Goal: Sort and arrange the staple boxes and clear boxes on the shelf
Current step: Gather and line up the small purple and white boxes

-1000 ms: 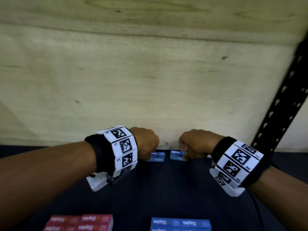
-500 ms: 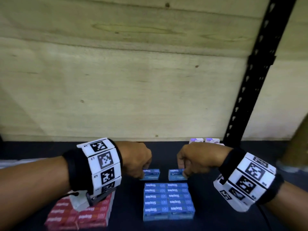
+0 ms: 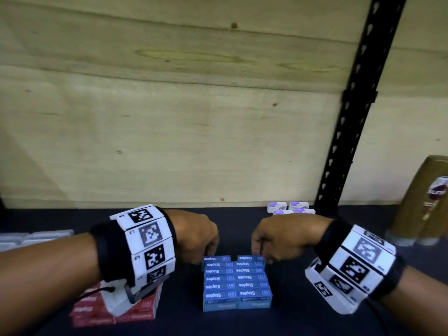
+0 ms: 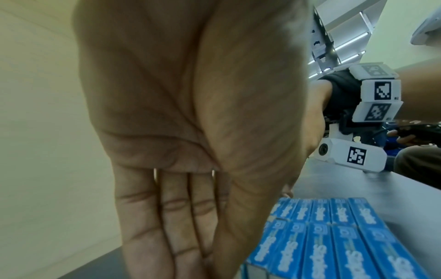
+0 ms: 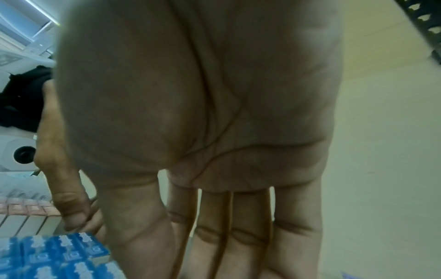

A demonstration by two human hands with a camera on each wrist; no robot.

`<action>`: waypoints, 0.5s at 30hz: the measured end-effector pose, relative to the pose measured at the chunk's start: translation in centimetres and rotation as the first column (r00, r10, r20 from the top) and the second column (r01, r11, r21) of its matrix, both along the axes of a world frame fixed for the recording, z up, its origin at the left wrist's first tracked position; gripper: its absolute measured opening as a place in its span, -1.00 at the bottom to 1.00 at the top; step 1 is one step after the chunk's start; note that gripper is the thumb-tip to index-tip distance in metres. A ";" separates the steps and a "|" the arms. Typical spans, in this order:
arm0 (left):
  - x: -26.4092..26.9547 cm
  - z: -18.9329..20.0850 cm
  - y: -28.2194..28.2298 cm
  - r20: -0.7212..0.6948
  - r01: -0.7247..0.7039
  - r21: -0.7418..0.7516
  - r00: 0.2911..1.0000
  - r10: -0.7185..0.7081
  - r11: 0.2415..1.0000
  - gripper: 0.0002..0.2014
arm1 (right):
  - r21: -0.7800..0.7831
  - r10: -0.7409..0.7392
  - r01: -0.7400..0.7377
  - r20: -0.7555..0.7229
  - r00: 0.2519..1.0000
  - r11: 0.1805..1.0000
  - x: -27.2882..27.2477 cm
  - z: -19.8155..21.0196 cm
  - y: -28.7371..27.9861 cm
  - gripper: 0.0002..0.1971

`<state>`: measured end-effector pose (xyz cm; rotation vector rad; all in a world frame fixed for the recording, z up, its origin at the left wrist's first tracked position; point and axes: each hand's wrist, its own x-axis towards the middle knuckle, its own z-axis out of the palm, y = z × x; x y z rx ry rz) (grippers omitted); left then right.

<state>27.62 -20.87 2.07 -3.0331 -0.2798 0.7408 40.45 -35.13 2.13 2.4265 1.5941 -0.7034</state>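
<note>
A block of blue staple boxes (image 3: pixel 236 284) lies in two columns on the dark shelf (image 3: pixel 295 309). My left hand (image 3: pixel 208 253) is at the far-left blue box (image 3: pixel 217 258). In the left wrist view its fingers (image 4: pixel 167 217) and thumb run straight down against the far side of the blue boxes (image 4: pixel 334 245). My right hand (image 3: pixel 260 254) is at the far-right blue box (image 3: pixel 249 258). There the fingers (image 5: pixel 226 236) stand straight behind the box while the bent thumb (image 5: pixel 69 213) rests on it, pinching it. Both far boxes touch the block.
Red staple boxes (image 3: pixel 135 309) lie near left, partly under my left wrist. Clear boxes (image 3: pixel 36 236) sit at the far left. Small white-and-purple boxes (image 3: pixel 291 209) stand by the plywood back wall, next to a black upright (image 3: pixel 351 105). A brown bottle (image 3: pixel 424 202) stands at right.
Both hands have brought a blue box each from near the back wall toward me, up against the far end of the blue block. The head view has tilted down.
</note>
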 end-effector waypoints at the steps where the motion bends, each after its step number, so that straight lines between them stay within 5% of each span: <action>1: 0.1 0.0 -0.1 0.001 0.002 -0.003 1.000 -0.002 1.000 -0.65 | 0.002 0.008 -0.008 -0.005 1.000 1.000 -0.1 0.0 0.2 -0.65; 9: 1.8 0.8 0.0 -0.039 -0.002 0.061 0.999 0.004 0.998 -0.61 | 0.013 -0.065 0.066 -0.050 0.997 0.998 2.2 0.0 0.0 -0.73; 15: 5.9 2.0 -1.0 0.118 0.044 0.158 0.991 -0.063 0.986 -0.72 | 0.139 -0.252 0.225 0.225 0.941 0.965 8.6 2.6 -2.7 -0.84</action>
